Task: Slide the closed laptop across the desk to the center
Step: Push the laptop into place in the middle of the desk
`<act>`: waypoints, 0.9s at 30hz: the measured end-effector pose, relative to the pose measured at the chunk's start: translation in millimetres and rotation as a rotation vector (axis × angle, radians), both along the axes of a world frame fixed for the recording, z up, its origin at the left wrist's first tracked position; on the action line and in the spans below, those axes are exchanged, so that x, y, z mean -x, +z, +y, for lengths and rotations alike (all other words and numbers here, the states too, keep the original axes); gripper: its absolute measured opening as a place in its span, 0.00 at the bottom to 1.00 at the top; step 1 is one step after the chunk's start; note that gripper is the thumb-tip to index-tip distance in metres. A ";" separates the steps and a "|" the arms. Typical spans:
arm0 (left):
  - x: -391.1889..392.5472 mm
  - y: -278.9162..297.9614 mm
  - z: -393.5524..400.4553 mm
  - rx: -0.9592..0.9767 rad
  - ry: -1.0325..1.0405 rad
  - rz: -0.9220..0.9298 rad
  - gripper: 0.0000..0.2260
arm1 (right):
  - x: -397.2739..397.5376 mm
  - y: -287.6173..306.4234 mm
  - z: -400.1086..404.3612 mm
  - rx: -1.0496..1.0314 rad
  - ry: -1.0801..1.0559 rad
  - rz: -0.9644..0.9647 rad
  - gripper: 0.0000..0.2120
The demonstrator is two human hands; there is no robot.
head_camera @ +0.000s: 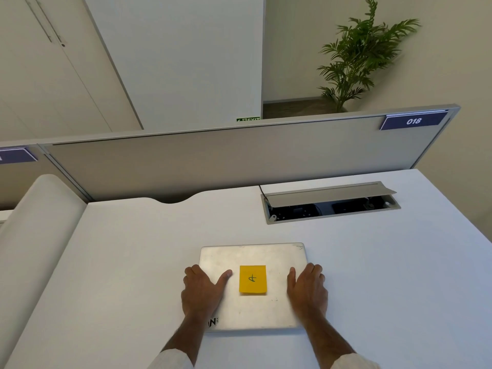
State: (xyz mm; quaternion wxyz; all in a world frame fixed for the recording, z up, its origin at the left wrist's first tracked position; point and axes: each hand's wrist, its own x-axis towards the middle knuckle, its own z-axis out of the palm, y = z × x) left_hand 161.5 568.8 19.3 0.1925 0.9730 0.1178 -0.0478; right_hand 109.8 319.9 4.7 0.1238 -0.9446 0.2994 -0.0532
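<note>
Resting flat on the white tabletop [127, 262], the closed silver laptop [253, 307] lay lid up, near the front edge and roughly midway across the visible surface. Left hand [203, 291] pressed on the laptop's left side, palm over the edge, fingers spilling onto the tabletop, thumb stretched across the lid toward the sticky note; hand spread, not clenched. Right hand [307, 288] lay along the laptop's right edge, fingers straight and together, thumb on the lid; likewise flat, gripping nothing that could be made out. Yellow sticky note [253, 279] sat on the lid between the two hands, touched by neither, with a handwritten mark on it. A dark sticker showed at the laptop's near-left corner, partly hidden by the left wrist. Beyond the laptop and to its right, a cable hatch [330, 201] in the tabletop stood with its flap raised. Behind that, a grey divider panel [213, 161] carried a blue label [414, 121] reading 018. A potted plant [359, 54] rose past the panel, far right of the laptop. White sleeve cuffs showed at both wrists
</note>
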 end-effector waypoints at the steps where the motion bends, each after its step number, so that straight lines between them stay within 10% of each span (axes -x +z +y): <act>1: 1.2 0.6 0.1 0.003 0.006 0.000 0.40 | -0.8 -0.4 -0.1 -0.002 0.005 0.002 0.20; 27: 16.0 -4.6 -8.4 -0.004 0.097 0.000 0.40 | -9.8 -11.6 -12.8 -0.016 0.099 0.000 0.19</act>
